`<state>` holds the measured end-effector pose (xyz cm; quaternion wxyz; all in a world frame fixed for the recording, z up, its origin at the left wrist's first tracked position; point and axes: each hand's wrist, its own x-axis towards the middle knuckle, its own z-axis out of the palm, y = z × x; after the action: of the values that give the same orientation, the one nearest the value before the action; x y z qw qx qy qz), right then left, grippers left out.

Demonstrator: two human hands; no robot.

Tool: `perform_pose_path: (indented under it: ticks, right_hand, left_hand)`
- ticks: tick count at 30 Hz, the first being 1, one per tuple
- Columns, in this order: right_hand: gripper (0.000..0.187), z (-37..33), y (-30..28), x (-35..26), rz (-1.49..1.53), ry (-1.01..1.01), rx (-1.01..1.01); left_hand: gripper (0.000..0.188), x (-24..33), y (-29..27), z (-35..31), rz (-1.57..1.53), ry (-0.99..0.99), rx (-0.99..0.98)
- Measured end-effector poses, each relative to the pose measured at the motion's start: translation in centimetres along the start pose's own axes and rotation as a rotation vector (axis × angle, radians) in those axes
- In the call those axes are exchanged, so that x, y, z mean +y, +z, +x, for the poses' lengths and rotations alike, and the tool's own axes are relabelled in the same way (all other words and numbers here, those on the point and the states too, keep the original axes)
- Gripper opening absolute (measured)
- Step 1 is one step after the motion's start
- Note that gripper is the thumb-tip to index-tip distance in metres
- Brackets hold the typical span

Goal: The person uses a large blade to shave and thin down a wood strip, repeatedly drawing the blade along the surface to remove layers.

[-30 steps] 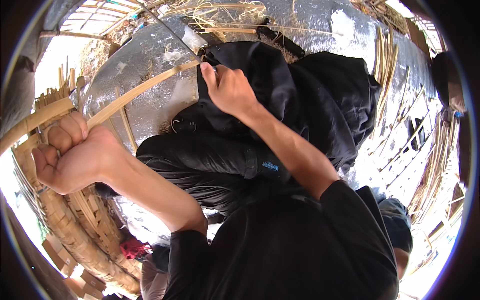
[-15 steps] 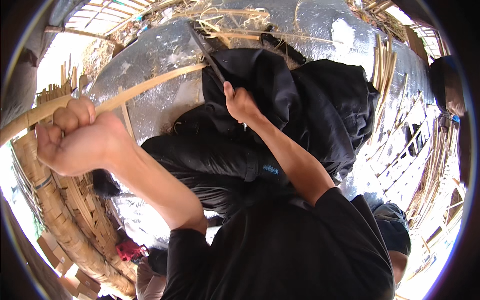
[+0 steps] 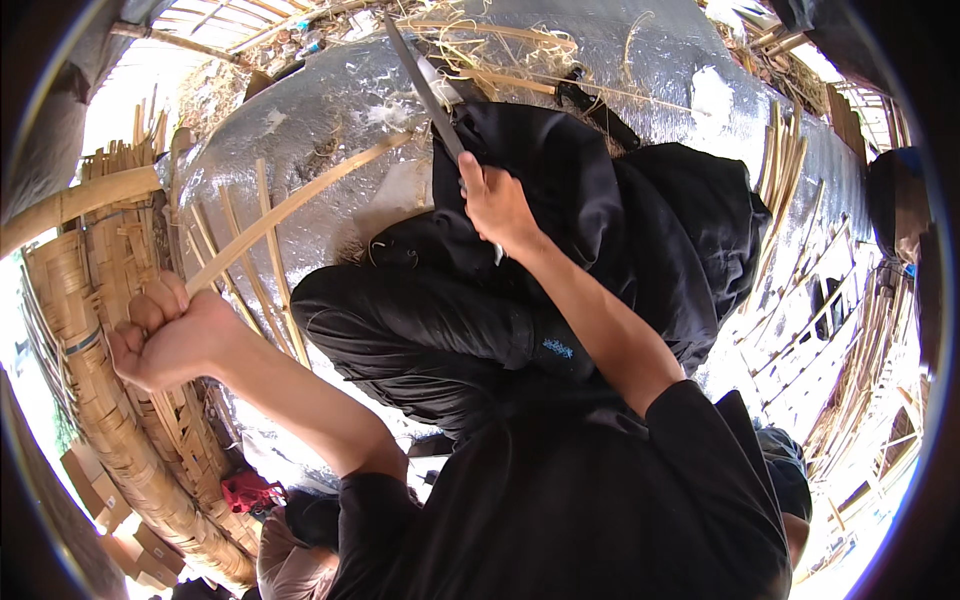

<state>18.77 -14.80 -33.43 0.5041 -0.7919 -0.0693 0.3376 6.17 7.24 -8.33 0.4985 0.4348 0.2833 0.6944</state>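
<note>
My left hand (image 3: 172, 335), out at the left, is closed around the near end of a long pale bamboo strip (image 3: 300, 200). The strip slants up and away to the right, and its far end reaches close to the black cloth. In my right hand (image 3: 497, 210) is the handle of a long dark-bladed knife (image 3: 425, 90), its blade pointing up and away, my thumb laid along it. The fist covers most of the handle. Beneath the knife, black cloth (image 3: 545, 145) drapes over my lap and leg, close to the strip's far end.
Several thin strips (image 3: 268, 225) lie beyond my left knee. Woven bamboo (image 3: 105, 395) and a wide bamboo piece (image 3: 85, 208) are at the left. Fibre shavings (image 3: 470, 40) litter the silvery ground sheet (image 3: 330, 90). More slats (image 3: 790, 180) lie right; other people sit near the lower edge.
My left hand has come lower and slightly right, still gripping the strip. The right hand and knife have shifted slightly right, the blade now reaching higher in view. The whole view has also shifted.
</note>
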Motion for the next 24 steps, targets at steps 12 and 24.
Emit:
perform_pose_path:
  ticks: [12,24]
  right_hand:
    - [0.065,-1.0,6.6,0.7,-0.286,-0.417,0.179]
    - [0.061,-3.8,5.2,-4.6,-0.254,-0.346,0.067]
  left_hand:
    - [0.048,-0.8,-0.1,-2.6,-0.163,-0.090,-0.266]
    - [0.046,-0.5,-2.1,-3.3,-0.246,-0.091,-0.493]
